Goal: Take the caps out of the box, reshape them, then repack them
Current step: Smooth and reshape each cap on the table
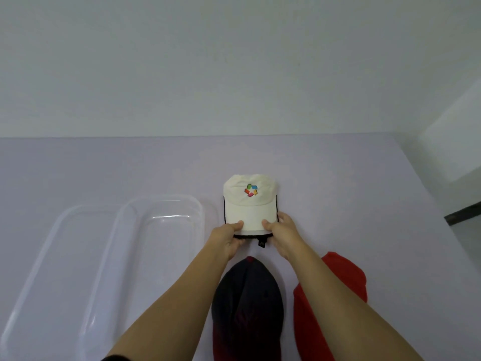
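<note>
Caps are out on the table (338, 178): I have the white cap (249, 201) with the coloured logo lying flat at the centre, crown toward the far side, brim toward me. My left hand (229, 237) and right hand (282, 234) both pinch the near edge of that brim, thumbs on top and the other fingers curled beneath, so each hand is closed on the cap. A black edge shows along its sides and under the near end, with a small dark tab hanging between my wrists; whether that is trim or another piece below, I cannot tell.

What the next move turns on: the cap's long axis runs straight away from me, its body lying far of my fingers, both hands equally close. The clear box (161, 246) sits empty to the left, just beside the cap, with its clear lid (52, 256) further left and overlapping it. So my left hand is nearer the box. I judge the reshaping about done and packing to come.

Near me lie a dark cap (247, 303) and a red cap (346, 277), still unpacked.
</note>
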Demonstrator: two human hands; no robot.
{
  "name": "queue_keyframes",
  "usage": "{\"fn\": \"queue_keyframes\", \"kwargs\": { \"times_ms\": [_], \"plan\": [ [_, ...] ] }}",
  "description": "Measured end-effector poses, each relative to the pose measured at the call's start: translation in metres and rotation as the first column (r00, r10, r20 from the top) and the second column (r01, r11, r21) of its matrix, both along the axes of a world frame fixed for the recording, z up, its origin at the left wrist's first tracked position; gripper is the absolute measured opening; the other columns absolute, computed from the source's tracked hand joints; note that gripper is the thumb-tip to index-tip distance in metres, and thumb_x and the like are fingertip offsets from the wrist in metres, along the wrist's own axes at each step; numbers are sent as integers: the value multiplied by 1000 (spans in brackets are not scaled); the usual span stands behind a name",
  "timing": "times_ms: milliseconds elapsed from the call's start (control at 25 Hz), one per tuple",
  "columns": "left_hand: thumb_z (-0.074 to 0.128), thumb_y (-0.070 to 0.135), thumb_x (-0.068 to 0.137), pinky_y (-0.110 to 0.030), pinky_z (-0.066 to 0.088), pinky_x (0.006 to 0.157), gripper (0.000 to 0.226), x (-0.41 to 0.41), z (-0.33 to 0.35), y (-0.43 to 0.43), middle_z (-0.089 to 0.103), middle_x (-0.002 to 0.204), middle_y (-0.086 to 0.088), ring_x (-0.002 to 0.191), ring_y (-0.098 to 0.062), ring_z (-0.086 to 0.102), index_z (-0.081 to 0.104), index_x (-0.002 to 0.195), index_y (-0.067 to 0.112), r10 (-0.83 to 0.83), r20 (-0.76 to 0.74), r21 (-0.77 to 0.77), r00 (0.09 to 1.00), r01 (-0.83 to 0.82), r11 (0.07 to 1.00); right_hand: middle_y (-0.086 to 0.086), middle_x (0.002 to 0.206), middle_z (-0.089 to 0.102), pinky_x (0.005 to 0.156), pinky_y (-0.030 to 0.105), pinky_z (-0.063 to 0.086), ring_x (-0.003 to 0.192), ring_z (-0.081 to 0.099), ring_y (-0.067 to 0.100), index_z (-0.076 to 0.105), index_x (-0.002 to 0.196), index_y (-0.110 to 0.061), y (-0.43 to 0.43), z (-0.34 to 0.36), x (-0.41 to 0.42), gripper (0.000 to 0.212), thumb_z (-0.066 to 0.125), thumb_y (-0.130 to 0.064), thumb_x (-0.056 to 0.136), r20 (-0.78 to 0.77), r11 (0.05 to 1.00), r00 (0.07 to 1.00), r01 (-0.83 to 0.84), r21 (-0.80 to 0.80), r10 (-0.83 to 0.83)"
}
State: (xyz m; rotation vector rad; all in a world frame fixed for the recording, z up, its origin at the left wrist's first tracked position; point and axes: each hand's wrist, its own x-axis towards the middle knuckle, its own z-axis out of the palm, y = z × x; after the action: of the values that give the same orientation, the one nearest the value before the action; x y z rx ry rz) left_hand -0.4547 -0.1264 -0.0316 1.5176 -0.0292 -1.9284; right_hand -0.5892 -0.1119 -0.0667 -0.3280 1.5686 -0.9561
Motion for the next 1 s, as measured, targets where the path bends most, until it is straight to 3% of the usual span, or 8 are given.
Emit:
{"fn": "queue_keyframes", "kwargs": {
  "times_ms": [240,400,520,600,680,760,880,1000],
  "plan": [
    [56,-2,89,-39,50,81,37,-5,-6,-4,54,124,-19,114,-36,55,47,124,-4,-186,337,21,923,190,982,11,139,45,102,47,45,124,48,30,36,140,-12,2,3,1,62,66,-11,85,-280,988,948,-138,73,153],
    [60,5,86,-38,53,73,40,-8,-3,-5,48,130,-20,111,-37,54,42,122,2,-362,545,113,756,362,925,14,134,47,97,37,48,118,52,30,40,136,-9,9,9,2,61,68,-19,83,-429,966,866,-212,150,256],
    [55,5,87,-37,51,85,54,-13,6,-6,34,134,-19,112,-35,50,28,133,3,-440,784,143,437,562,814,14,137,41,94,36,46,121,48,31,35,139,-12,6,17,-4,69,68,-16,79,-490,952,818,-237,192,302],
    [51,3,89,-31,46,79,46,-12,18,-15,36,132,-16,105,-31,53,32,131,2,-265,910,-15,318,665,747,11,136,41,93,34,46,119,50,29,39,137,-14,-6,27,-13,59,61,-11,82,-623,971,752,-236,49,214],
    [48,6,92,-26,40,78,41,-6,26,-30,39,136,-12,106,-28,54,38,132,4,-96,950,-171,297,753,635,7,135,45,88,28,46,107,57,24,47,132,-15,-20,40,-22,43,54,-10,90,-754,934,643,-337,-121,134],
    [48,10,94,-24,38,88,45,4,25,-46,38,143,-9,118,-26,52,38,138,8,-66,960,-200,272,832,517,4,140,44,88,25,44,105,59,24,47,134,-16,-36,50,-30,41,51,-12,93,-819,843,546,-513,-163,174],
    [51,14,94,-32,35,108,53,19,13,-63,31,153,-6,131,-25,43,32,144,13,-161,970,-121,184,933,340,2,152,31,106,34,38,130,43,22,34,143,-20,-53,52,-33,51,50,-17,95,-844,675,364,-738,-3,395],
    [50,15,95,-32,43,97,40,22,5,-68,50,137,-8,112,-26,56,45,134,14,-172,966,-140,191,952,273,5,141,40,103,29,36,126,45,22,39,141,-17,-56,45,-24,46,49,-18,96,-847,653,313,-756,53,430]
  ]
}}
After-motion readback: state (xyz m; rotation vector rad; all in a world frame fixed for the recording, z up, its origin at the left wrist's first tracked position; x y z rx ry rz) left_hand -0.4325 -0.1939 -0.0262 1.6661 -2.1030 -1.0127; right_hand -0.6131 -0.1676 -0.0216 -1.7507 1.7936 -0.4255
